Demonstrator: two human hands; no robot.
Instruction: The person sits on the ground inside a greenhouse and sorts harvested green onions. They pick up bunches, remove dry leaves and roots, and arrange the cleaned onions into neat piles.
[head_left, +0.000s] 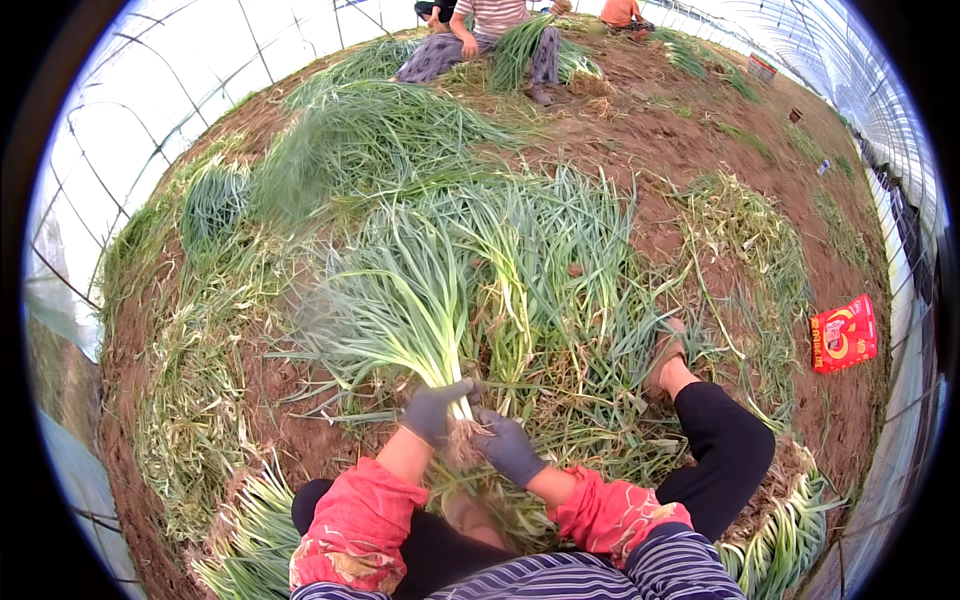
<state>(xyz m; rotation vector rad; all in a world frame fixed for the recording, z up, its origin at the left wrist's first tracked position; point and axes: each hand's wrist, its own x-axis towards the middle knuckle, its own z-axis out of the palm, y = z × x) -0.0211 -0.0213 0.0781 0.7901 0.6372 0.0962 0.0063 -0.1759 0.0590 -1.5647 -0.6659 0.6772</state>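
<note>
A bunch of green onions (431, 322) fans out before me, its white stems gathered in my left hand (433, 411), which wears a dark glove. Pale, stringy roots (465, 441) hang below that grip. My gloved right hand (511, 448) is at the roots, its fingertips against their right side; whether it pinches any of them is hard to tell. Just beyond, a broad heap of loose green onions (555, 247) covers the soil, with yellowed leaves among the stems.
Trimmed onions are stacked at lower left (255, 536) and lower right (787, 525). A red printed bag (844, 334) lies on the right. Withered leaf litter (199, 397) spreads leftward. Ahead, a person in a striped shirt (499, 19) sits by more onions; others work farther back under the plastic-covered greenhouse.
</note>
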